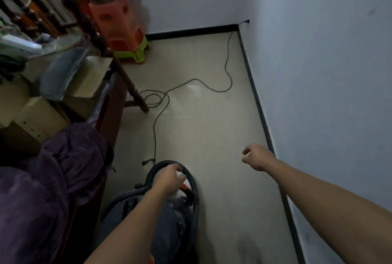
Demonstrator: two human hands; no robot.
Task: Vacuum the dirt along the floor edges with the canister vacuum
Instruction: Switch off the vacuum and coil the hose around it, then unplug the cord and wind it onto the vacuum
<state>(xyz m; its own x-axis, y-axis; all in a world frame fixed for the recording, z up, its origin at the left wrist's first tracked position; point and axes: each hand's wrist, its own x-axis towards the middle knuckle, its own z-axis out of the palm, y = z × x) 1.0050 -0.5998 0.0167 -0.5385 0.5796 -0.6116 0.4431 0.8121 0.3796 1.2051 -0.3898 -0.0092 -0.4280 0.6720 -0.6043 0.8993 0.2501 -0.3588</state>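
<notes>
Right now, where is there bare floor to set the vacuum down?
Bare floor lies between the power cord and the right wall's baseboard. It's crowded left: cord loops by the wooden leg, stacked stools in the far corner.

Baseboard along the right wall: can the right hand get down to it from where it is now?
Probably yes. The right hand hangs loosely curled and empty over bare floor right beside the dark baseboard, with nothing between them. The power cord and the vacuum hose lie further left.
</notes>
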